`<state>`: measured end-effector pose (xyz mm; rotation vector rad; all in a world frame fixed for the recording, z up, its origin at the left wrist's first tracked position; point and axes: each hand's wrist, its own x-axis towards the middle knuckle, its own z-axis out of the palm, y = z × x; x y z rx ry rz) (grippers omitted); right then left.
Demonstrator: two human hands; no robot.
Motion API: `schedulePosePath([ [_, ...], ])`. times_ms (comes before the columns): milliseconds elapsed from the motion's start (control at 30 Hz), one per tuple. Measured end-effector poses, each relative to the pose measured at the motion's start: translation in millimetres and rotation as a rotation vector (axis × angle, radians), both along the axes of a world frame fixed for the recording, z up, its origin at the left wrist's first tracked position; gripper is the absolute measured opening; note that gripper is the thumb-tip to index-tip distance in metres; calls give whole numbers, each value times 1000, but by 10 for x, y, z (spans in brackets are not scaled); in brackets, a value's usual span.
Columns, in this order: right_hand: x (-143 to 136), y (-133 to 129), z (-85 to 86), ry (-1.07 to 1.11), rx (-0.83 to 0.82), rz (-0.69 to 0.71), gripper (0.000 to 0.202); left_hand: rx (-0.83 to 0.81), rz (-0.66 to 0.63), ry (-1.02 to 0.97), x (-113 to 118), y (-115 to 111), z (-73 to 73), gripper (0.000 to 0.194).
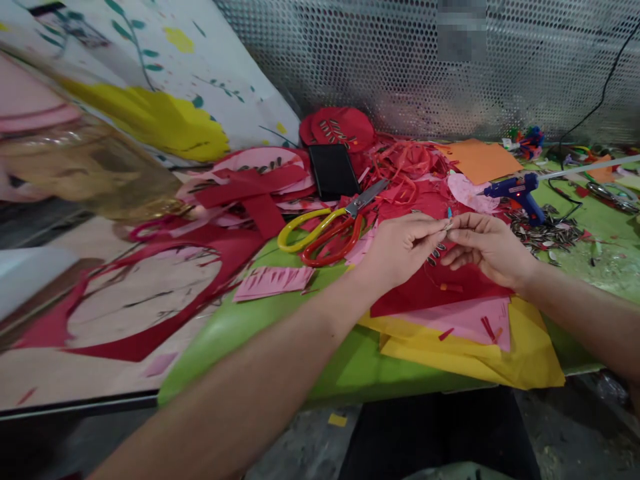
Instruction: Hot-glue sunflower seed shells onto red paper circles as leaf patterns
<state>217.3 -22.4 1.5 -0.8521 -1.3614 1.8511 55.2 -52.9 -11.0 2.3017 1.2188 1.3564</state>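
Observation:
My left hand and my right hand meet over the red paper, fingertips nearly touching. Both pinch around a small pale piece, too small to name, and a blue tip shows just above it. Under the hands, several dark seeds lie on the red sheet. To the right, a blue hot glue gun with a clear glue stick stands beside a heap of sunflower seeds. Scissors with yellow and red handles lie left of my left hand.
A black phone lies among red paper scraps. Pink fringed paper sits on the green table cover. A cut-out red sheet is at left, near a jar with a pink lid. Behind stands a perforated metal panel.

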Motion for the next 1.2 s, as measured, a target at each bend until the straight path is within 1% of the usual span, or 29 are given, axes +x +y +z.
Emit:
schedulePosePath([
  [67, 11, -8, 9, -10, -11, 16, 29, 46, 41, 61, 14, -16, -4, 24],
  [133, 43, 24, 17, -60, 60, 35, 26, 68, 84, 100, 16, -28, 1, 24],
  [167, 72, 60, 23, -119, 142, 40, 24, 71, 104, 106, 9, -31, 8, 23],
  [233, 156, 169, 55, -325, 416, -8, 22, 53, 145, 101, -29, -27, 33, 22],
  [267, 211, 236, 85, -477, 600, -82, 20, 30, 165, 97, -60, -21, 48, 22],
  [300, 271, 304, 125, -636, 802, -212, 19, 0, 185, 97, -98, -12, 65, 23],
  [333, 334, 367, 177, -821, 955, -336, 19, -34, 205, 99, -139, -3, 82, 25],
  [367, 397, 422, 236, -997, 1051, -449, 21, -70, 223, 106, -180, 6, 98, 27],
  [400, 458, 466, 300, -1158, 1101, -527, 25, -100, 244, 112, -219, 14, 113, 29],
  [433, 516, 499, 363, -1317, 1111, -572, 30, -124, 267, 118, -253, 20, 127, 31],
  [467, 571, 522, 420, -1475, 1088, -568, 34, -142, 290, 125, -280, 23, 140, 31],
  [533, 669, 553, 497, -1744, 967, -453, 42, -166, 332, 142, -312, 24, 161, 29],
  [600, 754, 590, 516, -1883, 814, -328, 51, -176, 357, 159, -322, 21, 176, 25],
  [667, 825, 647, 484, -1924, 718, -269, 60, -187, 361, 170, -325, 22, 181, 24],
  [700, 855, 685, 456, -1928, 701, -261, 62, -200, 352, 177, -329, 26, 181, 24],
  [800, 931, 832, 338, -1898, 719, -294, 62, -258, 302, 217, -350, 42, 175, 23],
  [867, 967, 948, 242, -1805, 763, -319, 60, -295, 274, 251, -367, 52, 173, 22],
  [933, 984, 1056, 147, -1662, 807, -324, 57, -320, 254, 269, -378, 57, 174, 21],
  [1033, 975, 1155, 51, -1499, 794, -312, 45, -340, 231, 271, -383, 61, 178, 20],
  [1100, 959, 1174, 36, -1446, 787, -366, 41, -356, 229, 276, -384, 65, 177, 19],
  [1200, 955, 1168, 66, -1374, 821, -502, 38, -386, 244, 274, -387, 73, 163, 18],
])
